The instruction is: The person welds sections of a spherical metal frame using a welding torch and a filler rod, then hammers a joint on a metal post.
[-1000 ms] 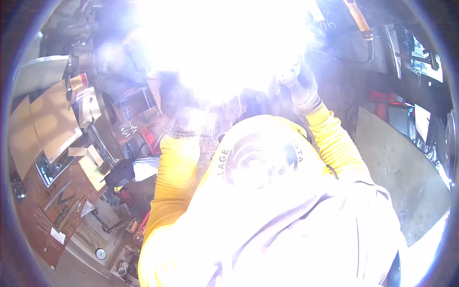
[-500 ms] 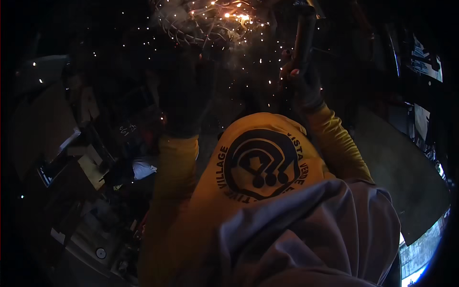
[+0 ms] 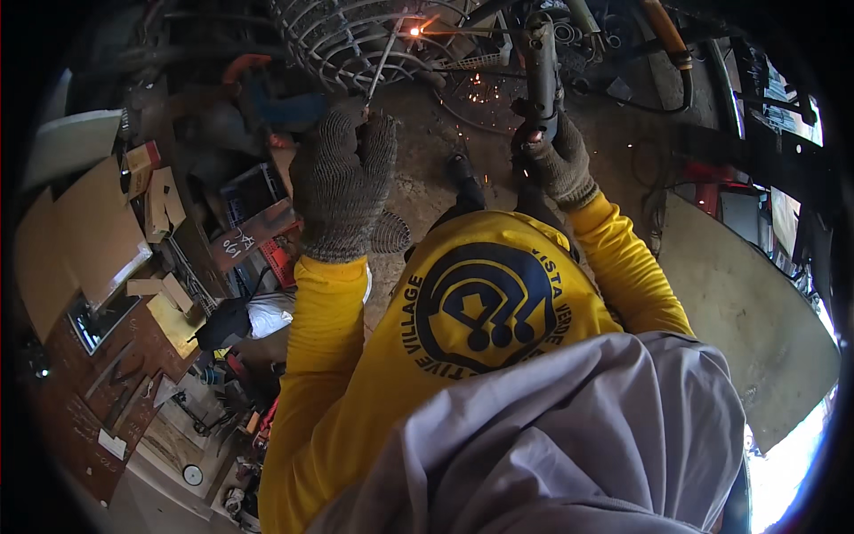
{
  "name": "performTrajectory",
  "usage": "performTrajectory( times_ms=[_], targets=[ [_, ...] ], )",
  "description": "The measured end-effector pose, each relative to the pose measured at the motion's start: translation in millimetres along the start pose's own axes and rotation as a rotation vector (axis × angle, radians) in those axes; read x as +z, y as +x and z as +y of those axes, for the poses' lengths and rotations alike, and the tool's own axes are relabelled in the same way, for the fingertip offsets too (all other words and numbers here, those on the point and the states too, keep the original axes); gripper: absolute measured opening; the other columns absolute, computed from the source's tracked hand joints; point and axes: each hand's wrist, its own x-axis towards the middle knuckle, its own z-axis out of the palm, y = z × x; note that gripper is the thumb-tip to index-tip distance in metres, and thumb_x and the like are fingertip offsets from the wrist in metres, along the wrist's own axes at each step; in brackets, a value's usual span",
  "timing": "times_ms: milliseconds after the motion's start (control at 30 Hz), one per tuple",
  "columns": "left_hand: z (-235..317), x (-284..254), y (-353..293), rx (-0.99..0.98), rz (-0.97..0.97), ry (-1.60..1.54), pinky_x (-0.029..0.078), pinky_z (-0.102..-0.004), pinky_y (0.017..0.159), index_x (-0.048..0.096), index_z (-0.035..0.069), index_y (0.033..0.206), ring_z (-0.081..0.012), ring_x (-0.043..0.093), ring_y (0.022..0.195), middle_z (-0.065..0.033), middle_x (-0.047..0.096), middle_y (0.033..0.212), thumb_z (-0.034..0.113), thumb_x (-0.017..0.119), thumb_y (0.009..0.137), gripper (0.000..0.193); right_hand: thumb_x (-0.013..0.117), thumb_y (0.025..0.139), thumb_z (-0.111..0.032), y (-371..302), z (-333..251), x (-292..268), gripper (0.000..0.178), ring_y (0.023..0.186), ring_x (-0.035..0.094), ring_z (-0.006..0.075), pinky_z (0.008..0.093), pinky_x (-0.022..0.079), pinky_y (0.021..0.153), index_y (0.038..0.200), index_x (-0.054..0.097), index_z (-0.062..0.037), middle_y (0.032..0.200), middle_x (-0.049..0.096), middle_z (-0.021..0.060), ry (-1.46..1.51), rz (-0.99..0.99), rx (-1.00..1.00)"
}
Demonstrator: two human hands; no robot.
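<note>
My left hand (image 3: 342,182), in a grey knit glove, grips a thin metal rod (image 3: 384,62) that slants up to a small orange glowing spot (image 3: 414,31) on a round wire cage (image 3: 342,40). My right hand (image 3: 559,162), also gloved, is closed around the handle of a dark welding torch (image 3: 541,62) that points up toward the same cage, just right of the glow. A few sparks lie on the ground between the hands. My yellow sleeves and a grey cloth over my front fill the lower picture.
Cardboard pieces (image 3: 89,231) and a cluttered bench of tools (image 3: 178,400) lie on the left. A large grey metal sheet (image 3: 756,311) leans on the right. An orange hose (image 3: 665,36) and dark cables run along the top right.
A blinding arc flash a second ago gave way to darkness with flying sparks. Now only a small glow remains and the scene is evenly lit. Both hands stay in place.
</note>
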Motion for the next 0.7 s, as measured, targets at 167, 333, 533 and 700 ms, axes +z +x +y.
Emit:
performTrajectory(
  times_ms=[167, 333, 533, 700],
  targets=[
    [-1.3, 1.0, -0.2, 0.029, -0.007, 0.008, 0.058, -0.0367, 0.068, 0.067, 0.010, 0.108, -0.0254, 0.071, 0.076, -0.0090, 0.071, 0.089, 0.023, 0.076, 0.089, 0.025, 0.074, 0.094, -0.042, 1.2, 1.0, -1.1, 0.063, 0.068, 0.061, 0.0116, 0.0259, 0.051, 0.060, 0.136, 0.053, 0.0011, 0.087, 0.063, 0.0043, 0.029, -0.015, 0.024],
    [-0.8, -2.0, -2.1, -0.009, -0.056, 0.031, 0.058, -0.0383, 0.070, 0.066, 0.009, 0.107, -0.0276, 0.071, 0.081, -0.0105, 0.071, 0.091, 0.025, 0.076, 0.089, 0.026, 0.076, 0.090, -0.049, -0.3, -1.2, -0.7, 0.079, 0.075, 0.060, 0.0108, 0.0271, 0.052, 0.064, 0.140, 0.049, 0.0044, 0.090, 0.065, 0.0040, 0.051, -0.030, 0.100],
    [-6.1, 2.0, -15.9, -0.171, -0.124, -0.263, 0.056, -0.0397, 0.072, 0.063, 0.005, 0.101, -0.0313, 0.069, 0.082, -0.0130, 0.068, 0.090, 0.021, 0.072, 0.089, 0.021, 0.071, 0.096, -0.038, 4.1, 6.7, 3.0, 0.061, 0.072, 0.061, 0.0137, 0.0295, 0.056, 0.059, 0.135, 0.052, 0.0060, 0.083, 0.063, 0.0063, -0.012, -0.004, -0.060],
    [-11.8, 1.0, -29.1, -0.145, -0.207, -0.074, 0.054, -0.0308, 0.080, 0.060, 0.004, 0.110, -0.0194, 0.065, 0.095, -0.0072, 0.065, 0.101, 0.010, 0.067, 0.093, 0.019, 0.071, 0.096, -0.043, 10.6, 13.6, 7.3, 0.064, 0.069, 0.061, 0.0137, 0.0285, 0.054, 0.059, 0.133, 0.053, 0.0057, 0.080, 0.063, 0.0057, 0.036, -0.034, -0.114]
  ],
)
